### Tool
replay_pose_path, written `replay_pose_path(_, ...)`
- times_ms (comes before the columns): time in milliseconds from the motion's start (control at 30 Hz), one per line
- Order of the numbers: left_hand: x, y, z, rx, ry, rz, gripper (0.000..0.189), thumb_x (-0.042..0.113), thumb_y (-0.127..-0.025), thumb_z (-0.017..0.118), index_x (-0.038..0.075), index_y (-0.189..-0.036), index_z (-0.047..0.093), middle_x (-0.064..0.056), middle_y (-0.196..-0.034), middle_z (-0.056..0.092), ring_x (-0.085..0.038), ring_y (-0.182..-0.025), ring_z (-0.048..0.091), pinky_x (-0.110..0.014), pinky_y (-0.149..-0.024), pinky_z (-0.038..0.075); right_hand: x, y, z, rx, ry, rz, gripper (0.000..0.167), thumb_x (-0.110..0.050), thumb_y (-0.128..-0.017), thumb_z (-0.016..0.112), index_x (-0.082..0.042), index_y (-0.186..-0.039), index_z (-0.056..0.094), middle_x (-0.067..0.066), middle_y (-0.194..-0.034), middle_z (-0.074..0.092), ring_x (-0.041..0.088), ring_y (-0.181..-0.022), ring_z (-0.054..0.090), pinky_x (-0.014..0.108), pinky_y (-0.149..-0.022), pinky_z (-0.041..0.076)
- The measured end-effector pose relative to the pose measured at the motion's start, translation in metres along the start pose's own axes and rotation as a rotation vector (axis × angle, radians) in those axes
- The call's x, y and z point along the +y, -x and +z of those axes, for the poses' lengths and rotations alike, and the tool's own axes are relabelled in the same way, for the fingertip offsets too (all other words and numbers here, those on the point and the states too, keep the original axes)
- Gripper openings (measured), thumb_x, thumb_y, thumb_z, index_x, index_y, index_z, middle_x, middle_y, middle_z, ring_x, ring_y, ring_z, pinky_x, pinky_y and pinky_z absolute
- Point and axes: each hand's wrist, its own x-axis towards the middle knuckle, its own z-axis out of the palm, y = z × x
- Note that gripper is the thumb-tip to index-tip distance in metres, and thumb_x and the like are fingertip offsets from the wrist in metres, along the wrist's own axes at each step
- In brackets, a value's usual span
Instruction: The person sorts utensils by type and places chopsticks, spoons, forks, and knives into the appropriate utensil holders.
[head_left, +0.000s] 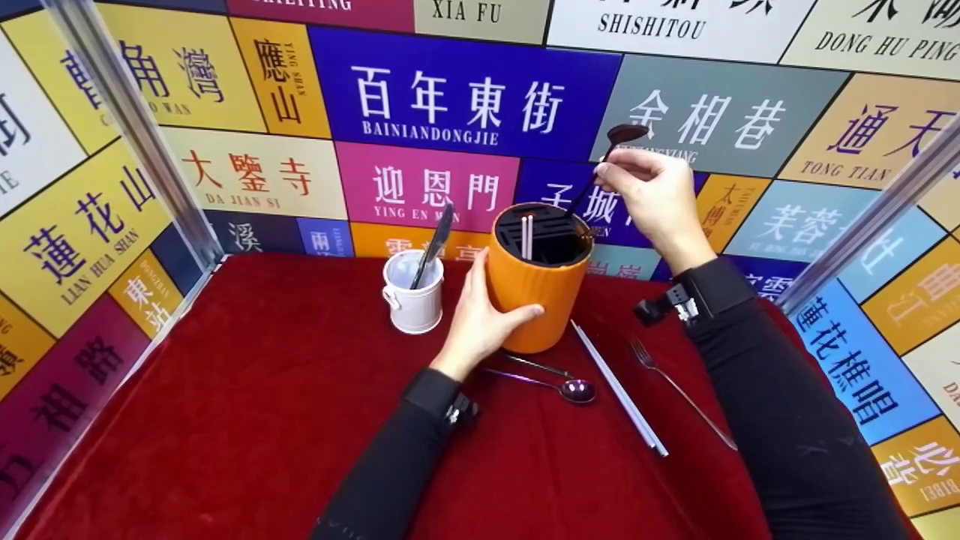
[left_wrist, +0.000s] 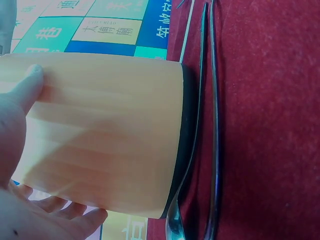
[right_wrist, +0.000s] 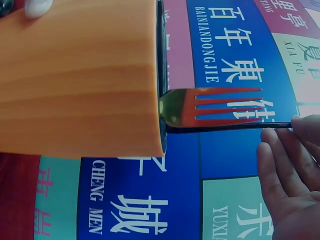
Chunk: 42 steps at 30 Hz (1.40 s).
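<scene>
My left hand (head_left: pixel 480 319) grips the side of an orange utensil holder (head_left: pixel 536 304) with a dark slotted top, tilted slightly on the cloth. Two pale pink chopsticks (head_left: pixel 527 238) stand in its slots. Above the rim my right hand (head_left: pixel 656 199) pinches the thin handle of a dark spoon (head_left: pixel 627 135), bowl up. The handle's lower end reaches down to the holder's top. In the right wrist view a fork (right_wrist: pixel 210 106) rises from the holder, tines outward, beside that handle (right_wrist: pixel 240 126). The holder's inside is mostly hidden.
A small white bin-shaped cup (head_left: pixel 417 304) holds a dark knife (head_left: pixel 436 244), left of the holder. On the red cloth (head_left: pixel 262 405) lie a purplish spoon (head_left: pixel 577 391), another thin utensil (head_left: pixel 536 365), silver chopsticks (head_left: pixel 621 394) and a fork (head_left: pixel 679 390). Sign-covered panels (head_left: pixel 465 97) stand behind.
</scene>
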Motion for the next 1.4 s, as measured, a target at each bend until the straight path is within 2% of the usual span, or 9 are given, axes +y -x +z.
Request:
replay_pose_path(100, 0.0, -0.001, 0.0, -0.001, 0.0, 0.006, 0.129, 0.063, -0.078, 0.096, 0.027, -0.176, 0.021, -0.006, -0.176, 0.039, -0.023, -0.159, 0.046, -0.045, -0.136, 0.035, 0.003, -0.001, -0.002, -0.023, 0.042, 0.017, 0.026, -0.024, -0.099, 0.085, -0.006, -0.118, 0.084, -0.005, -0.099, 0.085, 0.01, -0.092, 0.081, 0.018, -0.087, 0.063)
replay_pose_path(267, 0.0, -0.001, 0.0, -0.002, 0.0, 0.006, 0.129, 0.063, -0.078, 0.096, 0.026, -0.177, 0.02, -0.005, -0.176, 0.039, -0.023, -0.159, 0.045, -0.044, -0.136, 0.035, 0.013, -0.004, -0.001, -0.056, 0.055, 0.057, 0.033, -0.024, -0.099, 0.086, -0.003, -0.123, 0.082, 0.0, -0.104, 0.086, 0.014, -0.096, 0.083, 0.017, -0.087, 0.064)
replay_pose_path(433, 0.0, 0.001, 0.0, 0.002, 0.004, 0.005, 0.129, 0.063, -0.078, 0.096, 0.028, -0.176, 0.021, -0.005, -0.176, 0.039, -0.023, -0.158, 0.046, -0.045, -0.136, 0.035, 0.026, -0.005, 0.002, -0.069, 0.074, 0.082, 0.031, -0.025, -0.1, 0.084, -0.003, -0.122, 0.083, 0.001, -0.106, 0.086, 0.01, -0.093, 0.082, 0.019, -0.087, 0.065)
replay_pose_path(633, 0.0, 0.001, 0.0, -0.003, 0.007, 0.002, 0.128, 0.062, -0.078, 0.096, 0.027, -0.177, 0.021, -0.005, -0.177, 0.038, -0.024, -0.159, 0.046, -0.047, -0.136, 0.035, 0.042, -0.006, 0.006, -0.095, 0.083, 0.15, 0.036, -0.026, -0.101, 0.083, -0.002, -0.128, 0.08, 0.008, -0.114, 0.085, 0.013, -0.095, 0.083, 0.025, -0.09, 0.066)
replay_pose_path(733, 0.0, 0.0, 0.0, -0.007, 0.009, -0.004, 0.129, 0.062, -0.078, 0.096, 0.026, -0.177, 0.021, -0.006, -0.177, 0.038, -0.024, -0.159, 0.046, -0.048, -0.136, 0.035, 0.05, -0.006, 0.008, -0.112, 0.079, 0.168, 0.04, -0.026, -0.102, 0.082, -0.001, -0.132, 0.078, 0.006, -0.114, 0.085, 0.015, -0.096, 0.083, 0.029, -0.092, 0.067)
replay_pose_path(1033, -0.001, 0.0, 0.001, -0.005, 0.003, -0.013, 0.129, 0.064, -0.077, 0.095, 0.028, -0.176, 0.021, -0.005, -0.175, 0.04, -0.024, -0.157, 0.047, -0.047, -0.135, 0.037, 0.065, -0.007, 0.013, -0.162, 0.131, 0.18, 0.039, -0.028, -0.102, 0.081, -0.002, -0.131, 0.079, 0.002, -0.108, 0.085, 0.008, -0.092, 0.08, 0.02, -0.085, 0.064)
replay_pose_path(1200, 0.0, 0.0, 0.0, -0.004, 0.004, -0.014, 0.129, 0.063, -0.077, 0.096, 0.028, -0.176, 0.022, -0.006, -0.175, 0.041, -0.025, -0.157, 0.048, -0.049, -0.135, 0.038, 0.068, -0.005, 0.015, -0.166, 0.217, 0.179, 0.036, -0.034, -0.101, 0.082, -0.008, -0.127, 0.083, 0.006, -0.12, 0.083, 0.01, -0.104, 0.074, 0.019, -0.087, 0.059)
replay_pose_path(1400, 0.001, 0.0, 0.0, -0.003, 0.011, -0.008, 0.129, 0.063, -0.077, 0.096, 0.028, -0.176, 0.022, -0.006, -0.175, 0.041, -0.025, -0.157, 0.048, -0.05, -0.135, 0.038, 0.071, -0.004, 0.017, -0.182, 0.302, 0.163, 0.033, -0.033, -0.101, 0.082, -0.01, -0.125, 0.085, 0.014, -0.134, 0.08, 0.017, -0.119, 0.071, 0.017, -0.091, 0.055)
